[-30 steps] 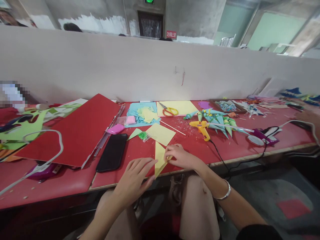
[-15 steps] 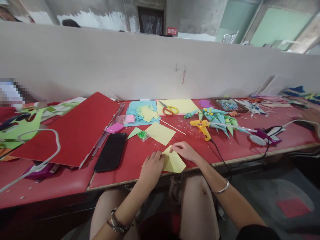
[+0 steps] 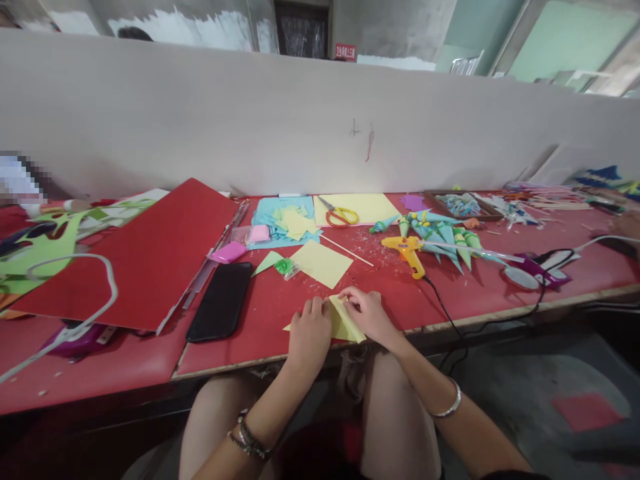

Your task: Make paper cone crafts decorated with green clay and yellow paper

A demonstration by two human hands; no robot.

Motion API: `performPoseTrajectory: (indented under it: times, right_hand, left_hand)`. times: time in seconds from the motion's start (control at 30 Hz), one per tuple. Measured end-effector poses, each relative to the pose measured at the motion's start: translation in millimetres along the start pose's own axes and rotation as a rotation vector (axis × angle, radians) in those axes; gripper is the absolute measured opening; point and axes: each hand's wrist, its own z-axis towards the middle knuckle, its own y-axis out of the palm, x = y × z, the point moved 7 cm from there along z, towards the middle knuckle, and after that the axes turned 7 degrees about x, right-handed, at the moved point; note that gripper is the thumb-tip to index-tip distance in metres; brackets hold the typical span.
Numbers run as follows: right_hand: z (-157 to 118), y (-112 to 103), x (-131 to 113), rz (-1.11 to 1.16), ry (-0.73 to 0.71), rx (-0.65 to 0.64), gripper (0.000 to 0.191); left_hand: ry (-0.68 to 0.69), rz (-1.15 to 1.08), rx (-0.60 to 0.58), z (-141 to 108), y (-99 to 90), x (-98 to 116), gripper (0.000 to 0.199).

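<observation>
A yellow paper sheet (image 3: 341, 325), partly folded over, lies at the front edge of the red table. My left hand (image 3: 311, 331) presses on its left part, fingers together, and a yellow corner shows beyond that hand. On the right part, the bent fingers of my right hand (image 3: 369, 313) pinch the raised fold. Just behind my hands is a flat yellow square (image 3: 323, 263). A green paper piece (image 3: 268, 263) and a small bag with something green (image 3: 285, 267) lie left of that square. A thin white stick (image 3: 347, 250) lies behind it.
A black phone (image 3: 220, 302) and a large red board (image 3: 135, 257) lie left. To the right are a yellow glue gun (image 3: 411, 253) with a cord and blue-green paper cones (image 3: 440, 237). Scissors (image 3: 339, 213) rest at the back. A person's hand (image 3: 627, 225) shows far right.
My right hand has moved slightly down and closer to my left hand. The right part of the yellow sheet, flat before, is now lifted and folded over. The view has tilted slightly down.
</observation>
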Motion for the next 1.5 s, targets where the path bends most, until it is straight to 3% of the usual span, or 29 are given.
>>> performPoseTrajectory:
  times: [0.23,0.57,0.8,1.13,1.5]
  right_hand:
    - [-7.1,1.4,-6.1,-0.1,-0.028,0.009,0.022]
    - [-13.9,-11.4,6.6,-0.135,0.037,0.054,0.017]
    - [-26.6,-9.9,4.1,-0.058,0.055,-0.038,0.017]
    - [-31.6,-21.3,3.8,-0.17,-0.01,0.029,0.022]
    - [-45.0,-57.8,30.9,-0.21,0.046,0.217,0.023]
  left_hand:
    - [0.006,0.0,-0.01,3.3,-2.6,5.8,0.034]
    - [0.008,-0.012,0.009,-2.8,-0.7,7.3,0.036]
    - [-0.04,-0.14,0.222,-13.7,4.4,2.5,0.042]
    - [-0.049,-0.148,0.153,-10.0,10.8,2.2,0.049]
    - [-0.058,-0.173,0.176,-8.0,11.3,1.1,0.049]
